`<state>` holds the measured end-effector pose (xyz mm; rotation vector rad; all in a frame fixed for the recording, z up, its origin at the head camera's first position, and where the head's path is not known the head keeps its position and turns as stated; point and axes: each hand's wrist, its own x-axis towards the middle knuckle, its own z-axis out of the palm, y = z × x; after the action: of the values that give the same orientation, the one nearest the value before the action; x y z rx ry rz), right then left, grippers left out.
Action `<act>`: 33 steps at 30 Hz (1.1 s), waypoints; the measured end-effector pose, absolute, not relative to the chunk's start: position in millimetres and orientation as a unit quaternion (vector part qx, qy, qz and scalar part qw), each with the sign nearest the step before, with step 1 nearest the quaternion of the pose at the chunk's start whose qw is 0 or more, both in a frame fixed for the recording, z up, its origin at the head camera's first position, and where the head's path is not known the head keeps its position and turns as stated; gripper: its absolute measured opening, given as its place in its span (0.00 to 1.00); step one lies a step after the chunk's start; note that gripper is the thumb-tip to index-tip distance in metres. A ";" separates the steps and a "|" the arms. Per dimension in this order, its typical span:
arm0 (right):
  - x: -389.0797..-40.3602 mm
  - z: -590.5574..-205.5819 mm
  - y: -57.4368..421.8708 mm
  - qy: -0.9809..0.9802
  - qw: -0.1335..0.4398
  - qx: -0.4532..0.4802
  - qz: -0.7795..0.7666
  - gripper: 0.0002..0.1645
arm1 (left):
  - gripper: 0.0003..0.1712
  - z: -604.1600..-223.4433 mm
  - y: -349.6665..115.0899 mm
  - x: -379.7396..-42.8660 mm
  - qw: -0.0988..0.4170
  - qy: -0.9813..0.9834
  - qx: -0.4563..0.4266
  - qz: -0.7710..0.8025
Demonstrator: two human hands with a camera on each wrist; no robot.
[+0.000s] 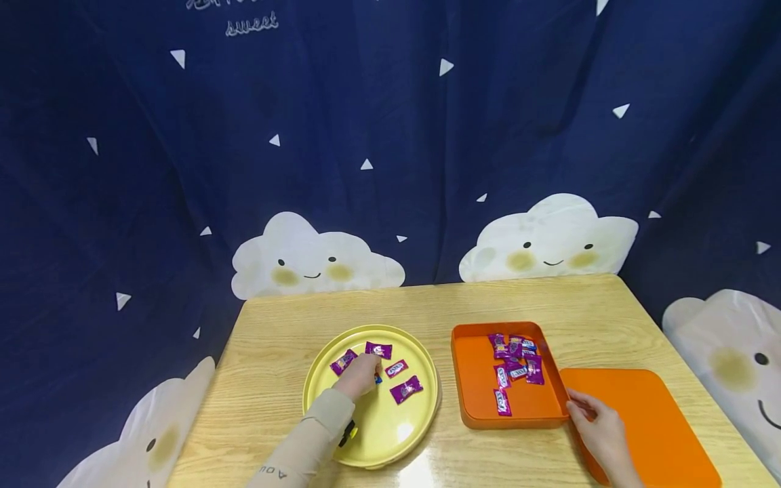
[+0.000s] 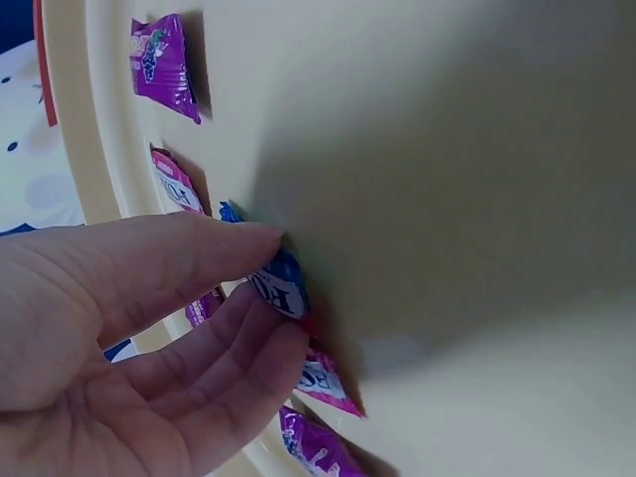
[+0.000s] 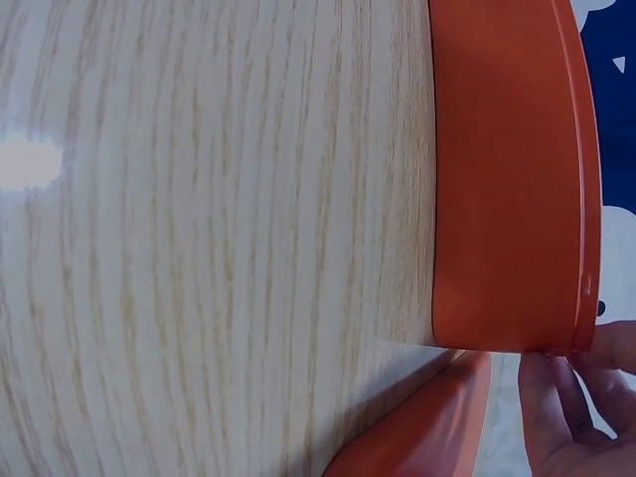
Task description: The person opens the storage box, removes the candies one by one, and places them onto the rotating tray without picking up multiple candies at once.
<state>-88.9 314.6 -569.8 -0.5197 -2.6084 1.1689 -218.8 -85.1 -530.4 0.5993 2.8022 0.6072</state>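
Observation:
Over the round yellow tray (image 1: pixel 396 430), my left hand (image 1: pixel 360 376) pinches a blue candy packet (image 2: pixel 285 288) between thumb and fingertips. Around it in the tray lie a pink-and-white candy packet (image 1: pixel 396 368) and purple ones, such as the purple candy packet (image 1: pixel 406 390) to its right. My right hand (image 1: pixel 598 427) holds the front right corner of an orange box (image 1: pixel 478 386), fingertips against its outer wall and thumb near the rim (image 3: pixel 586 248). Inside the box, mostly toward its right side, are several purple and pink candy packets (image 1: pixel 534 370).
A flat orange lid (image 1: pixel 659 434) lies right of the box, partly under my right forearm. A small black-and-yellow item (image 1: pixel 348 434) shows beside my left sleeve. The wooden table (image 1: pixel 274 339) ends at a dark blue curtain (image 1: pixel 390 135) with clouds.

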 end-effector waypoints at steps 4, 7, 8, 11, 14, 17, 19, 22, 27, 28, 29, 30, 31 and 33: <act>-88.3 -566.4 312.8 -0.891 0.116 -0.180 0.399 0.18 | 0.14 -532.3 -84.7 -219.6 0.110 0.952 0.197 0.209; -87.4 -560.1 309.8 -0.885 0.108 -0.191 0.411 0.18 | 0.14 -534.0 -84.5 -220.5 0.116 0.951 0.190 0.213; -86.9 -558.2 309.2 -0.886 0.105 -0.189 0.410 0.18 | 0.14 -534.8 -84.6 -220.8 0.118 0.951 0.188 0.214; -86.5 -554.7 307.7 -0.888 0.096 -0.192 0.406 0.18 | 0.15 -535.3 -84.7 -220.4 0.123 0.950 0.183 0.221; -86.0 -552.0 307.3 -0.893 0.087 -0.186 0.401 0.18 | 0.14 -535.3 -85.1 -219.2 0.125 0.949 0.181 0.224; -85.7 -551.1 307.8 -0.893 0.083 -0.184 0.401 0.19 | 0.14 -532.8 -85.4 -217.9 0.126 0.949 0.179 0.227; -85.2 -551.0 308.0 -0.893 0.084 -0.183 0.402 0.19 | 0.14 -529.3 -85.7 -217.9 0.128 0.949 0.181 0.225; -85.1 -550.9 308.0 -0.894 0.084 -0.184 0.400 0.19 | 0.15 -518.7 -84.2 -219.3 0.123 0.952 0.176 0.218; -85.7 -550.5 308.4 -0.892 0.079 -0.189 0.402 0.20 | 0.26 -497.1 -75.5 -225.6 0.089 0.960 0.170 0.205; -85.8 -550.7 308.5 -0.893 0.080 -0.189 0.402 0.20 | 0.30 -493.6 -72.7 -227.2 0.084 0.961 0.169 0.203; -85.7 -550.9 308.5 -0.893 0.081 -0.189 0.401 0.20 | 0.33 -491.3 -69.6 -228.8 0.079 0.961 0.171 0.202; -85.7 -551.1 308.5 -0.893 0.083 -0.188 0.400 0.20 | 0.36 -489.2 -66.2 -230.1 0.079 0.961 0.172 0.200; -85.6 -551.1 308.4 -0.894 0.084 -0.187 0.398 0.19 | 0.39 -488.0 -62.4 -231.5 0.079 0.963 0.174 0.192; -85.6 -551.0 307.9 -0.895 0.084 -0.188 0.396 0.19 | 0.42 -486.5 -53.8 -234.2 0.078 0.964 0.182 0.176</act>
<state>-85.6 307.9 -551.0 -0.5619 -2.6701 1.1815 -234.2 -53.8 -486.5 0.5459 2.8877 0.5266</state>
